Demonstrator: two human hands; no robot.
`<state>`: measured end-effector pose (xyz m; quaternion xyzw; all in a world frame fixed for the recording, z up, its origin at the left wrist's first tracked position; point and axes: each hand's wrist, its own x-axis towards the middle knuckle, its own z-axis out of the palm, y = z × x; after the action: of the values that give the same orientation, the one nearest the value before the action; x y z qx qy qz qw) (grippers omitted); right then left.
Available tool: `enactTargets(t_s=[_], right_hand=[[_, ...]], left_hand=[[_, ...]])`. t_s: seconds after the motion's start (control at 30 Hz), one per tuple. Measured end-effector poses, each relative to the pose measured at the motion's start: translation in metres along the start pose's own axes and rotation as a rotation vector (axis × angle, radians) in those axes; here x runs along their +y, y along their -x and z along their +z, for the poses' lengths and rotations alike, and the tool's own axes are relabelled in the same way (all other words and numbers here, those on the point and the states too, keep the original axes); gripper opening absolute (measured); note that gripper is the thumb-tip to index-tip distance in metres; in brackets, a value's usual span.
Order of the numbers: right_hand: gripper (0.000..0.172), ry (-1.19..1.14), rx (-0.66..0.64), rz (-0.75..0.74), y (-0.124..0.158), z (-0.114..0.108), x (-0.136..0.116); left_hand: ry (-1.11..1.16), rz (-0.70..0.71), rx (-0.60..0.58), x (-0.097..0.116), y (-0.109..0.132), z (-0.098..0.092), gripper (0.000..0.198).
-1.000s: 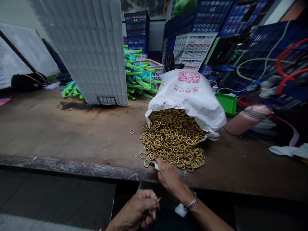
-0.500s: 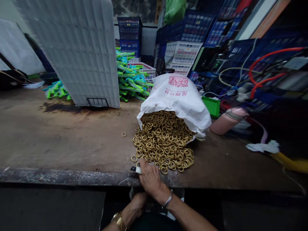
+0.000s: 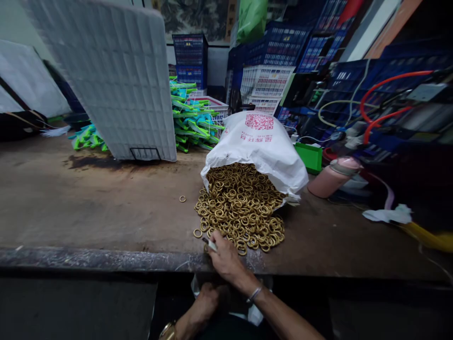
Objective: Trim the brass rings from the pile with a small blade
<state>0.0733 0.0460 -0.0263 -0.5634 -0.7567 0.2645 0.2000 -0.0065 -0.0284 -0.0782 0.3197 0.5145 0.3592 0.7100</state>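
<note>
My right hand (image 3: 226,257), with a silver bracelet at the wrist, is closed at the table's front edge. Between its thumb and fingers is a small dark-tipped tool with a white grip (image 3: 211,244), pointing left. The hand touches or nearly touches the near side of a heap of brass-coloured rings (image 3: 244,208). These rings spill from the mouth of a white sack (image 3: 262,148) with red print, lying on its side. Below the table edge, my left hand (image 3: 207,300) is curled in shadow, a gold watch at its wrist; what its fingers hold is hidden. Whitish plastic (image 3: 255,314) shows nearby.
One loose ring (image 3: 182,199) lies left of the heap. A tall white padded panel (image 3: 123,85) stands behind, beside green and blue pieces (image 3: 194,120). On the right are a pink bottle (image 3: 334,177), a green tray (image 3: 308,157) and orange hoses (image 3: 387,120). Stacked crates (image 3: 267,80) fill the back.
My right hand has shifted slightly right, and the tool in it has turned so its tip points more up and left. My left hand has moved slightly, still below the edge.
</note>
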Motion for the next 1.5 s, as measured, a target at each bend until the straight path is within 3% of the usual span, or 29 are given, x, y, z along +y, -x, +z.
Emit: enactTargets(t_s=[0.03, 0.13, 0.27, 0.33, 0.5, 0.6, 0.77, 0.9, 1.07, 1.23, 1.37, 1.5], right_hand=[[0.003, -0.111, 0.008, 0.029, 0.002, -0.004, 0.0], [0.008, -0.403, 0.017, 0.092, 0.01, -0.014, 0.002], [0.008, -0.645, -0.02, 0.143, 0.021, -0.015, 0.003], [0.011, -0.669, -0.011, 0.153, 0.024, -0.014, 0.003], [0.016, -0.728, -0.046, 0.191, 0.03, -0.017, 0.004], [0.018, -0.724, -0.102, 0.145, 0.033, -0.025, 0.005], [0.024, -0.609, -0.039, 0.085, 0.034, -0.026, 0.008], [0.024, -0.596, -0.028, 0.113, 0.033, -0.024, 0.008], [0.021, -0.629, -0.045, 0.135, 0.035, -0.029, 0.006], [0.025, -0.674, -0.072, 0.163, 0.036, -0.031, 0.007], [0.024, -0.463, -0.011, 0.106, 0.039, -0.029, 0.013], [0.014, -0.214, -0.066, -0.041, 0.044, -0.026, 0.016]], left_hand=[[-0.016, -0.005, -0.01, 0.004, 0.006, 0.001, 0.032], [-0.054, 0.021, 0.005, 0.019, 0.02, 0.001, 0.04], [0.035, 0.197, 0.257, 0.04, 0.026, 0.003, 0.038], [0.053, 0.267, 0.321, 0.049, 0.025, 0.006, 0.039], [-0.029, 0.378, 0.332, 0.064, 0.022, 0.012, 0.027], [-0.172, 0.466, 0.305, 0.065, 0.021, 0.009, 0.024], [-0.406, 0.593, 0.317, 0.062, 0.021, 0.005, 0.012], [-0.32, 0.557, 0.298, 0.062, 0.023, 0.009, 0.012], [-0.109, 0.289, 0.121, 0.06, 0.026, 0.01, 0.028], [0.002, 0.264, 0.041, 0.059, 0.027, 0.008, 0.029], [0.022, 0.275, 0.047, 0.06, 0.028, 0.007, 0.029], [0.004, 0.277, 0.08, 0.061, 0.029, 0.007, 0.03]])
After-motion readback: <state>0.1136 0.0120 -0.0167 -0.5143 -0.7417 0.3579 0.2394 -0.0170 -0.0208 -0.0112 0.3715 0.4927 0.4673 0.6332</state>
